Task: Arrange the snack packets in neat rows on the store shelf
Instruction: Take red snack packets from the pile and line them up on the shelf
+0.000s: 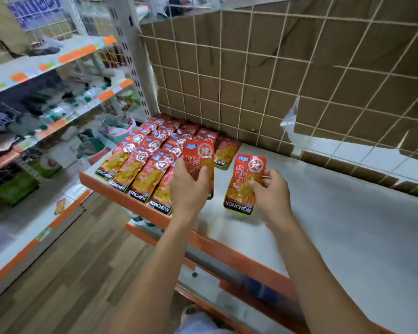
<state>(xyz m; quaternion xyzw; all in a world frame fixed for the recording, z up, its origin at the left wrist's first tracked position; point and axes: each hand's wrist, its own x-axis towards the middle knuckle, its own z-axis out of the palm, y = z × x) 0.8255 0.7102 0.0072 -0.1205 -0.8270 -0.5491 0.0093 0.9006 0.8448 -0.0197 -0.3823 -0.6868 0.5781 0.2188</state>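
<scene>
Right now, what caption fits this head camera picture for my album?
Left hand and right hand each hold a red snack packet beside rows on the shelf.

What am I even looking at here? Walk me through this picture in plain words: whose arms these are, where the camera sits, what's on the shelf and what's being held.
There is no machine here. A person wears a wide-angle camera on the head, so you look down along their two bare arms. That wide lens bends the edges of the picture.

In front is a pale store shelf with an orange front edge and a wire grid backed by cardboard. On its left part lie rows of red snack packets, overlapping, marked KONCHEW.

The left hand holds one packet at the end of those rows. The right hand grips a second packet set apart to the right; whether it rests on the shelf cannot be told.

The blurred shelves on the left hold other goods.
</scene>
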